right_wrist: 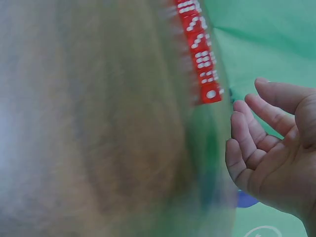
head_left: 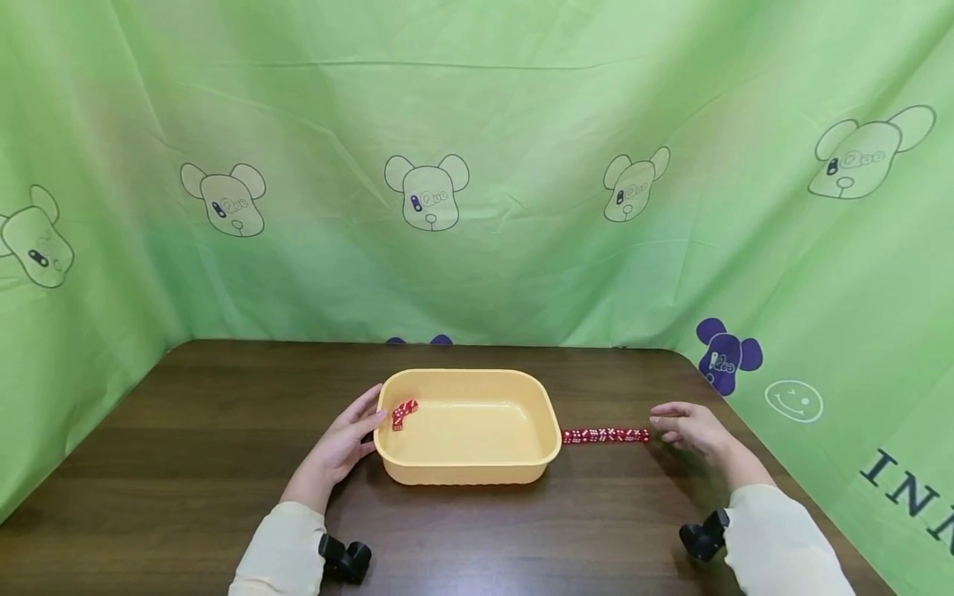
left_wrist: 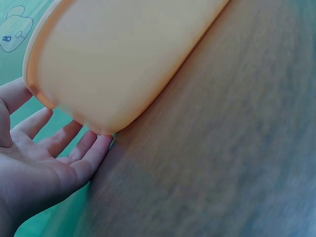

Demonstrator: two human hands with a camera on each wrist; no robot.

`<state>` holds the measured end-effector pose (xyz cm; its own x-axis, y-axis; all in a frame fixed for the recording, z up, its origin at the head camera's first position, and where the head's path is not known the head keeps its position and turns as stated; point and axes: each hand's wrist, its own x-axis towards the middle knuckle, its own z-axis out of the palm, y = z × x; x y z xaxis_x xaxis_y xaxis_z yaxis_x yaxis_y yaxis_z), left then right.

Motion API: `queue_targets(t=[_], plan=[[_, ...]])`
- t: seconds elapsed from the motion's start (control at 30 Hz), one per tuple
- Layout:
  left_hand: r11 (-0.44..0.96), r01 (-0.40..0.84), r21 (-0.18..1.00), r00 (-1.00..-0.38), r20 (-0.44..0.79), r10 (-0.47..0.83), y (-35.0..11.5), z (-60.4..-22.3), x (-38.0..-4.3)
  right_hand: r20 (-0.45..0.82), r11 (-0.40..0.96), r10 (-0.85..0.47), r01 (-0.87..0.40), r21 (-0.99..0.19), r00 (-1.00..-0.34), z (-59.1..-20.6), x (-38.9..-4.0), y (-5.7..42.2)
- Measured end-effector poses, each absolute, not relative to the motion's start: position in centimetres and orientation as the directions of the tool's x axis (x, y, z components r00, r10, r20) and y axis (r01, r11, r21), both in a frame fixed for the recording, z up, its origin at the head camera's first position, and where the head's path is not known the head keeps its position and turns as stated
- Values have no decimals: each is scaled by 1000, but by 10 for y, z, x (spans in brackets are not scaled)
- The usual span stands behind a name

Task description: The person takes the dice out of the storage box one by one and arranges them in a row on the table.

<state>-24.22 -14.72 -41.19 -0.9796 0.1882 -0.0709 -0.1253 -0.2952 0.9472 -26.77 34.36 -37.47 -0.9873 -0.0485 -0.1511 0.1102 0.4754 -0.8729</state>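
A pale yellow plastic basin [head_left: 467, 473] stands on the table, with several red dice [head_left: 403, 410] inside near its left end. My left hand [head_left: 349, 436] holds the basin's left end, thumb at the rim and fingertips against the outer wall [left_wrist: 108, 64]. From the basin's right side runs a straight row of red dice with white pips [head_left: 605, 435]. Just beyond the far right end of that row is my right hand [head_left: 693, 430], its fingers loosely bent and holding nothing. In the right wrist view a small gap separates the fingers from the end die [right_wrist: 211, 94].
The brown wooden table [head_left: 246, 414] extends around the basin on all sides. A green curtain [head_left: 522, 281] printed with bear heads hangs behind the table and along both sides. Black wrist cameras [head_left: 345, 559] sit below both hands.
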Motion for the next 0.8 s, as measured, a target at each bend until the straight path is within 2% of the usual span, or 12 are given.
queue_targets(t=[0.37,0.8], plan=[[-298,-123,947,-980,-69,185,-146,-413,-244,-60,526,-72,13,-851,-996,-343,-281,327],[-303,-120,946,-980,-63,190,-147,-414,-245,0,467,-113,-53,-882,-994,-324,-299,288]])
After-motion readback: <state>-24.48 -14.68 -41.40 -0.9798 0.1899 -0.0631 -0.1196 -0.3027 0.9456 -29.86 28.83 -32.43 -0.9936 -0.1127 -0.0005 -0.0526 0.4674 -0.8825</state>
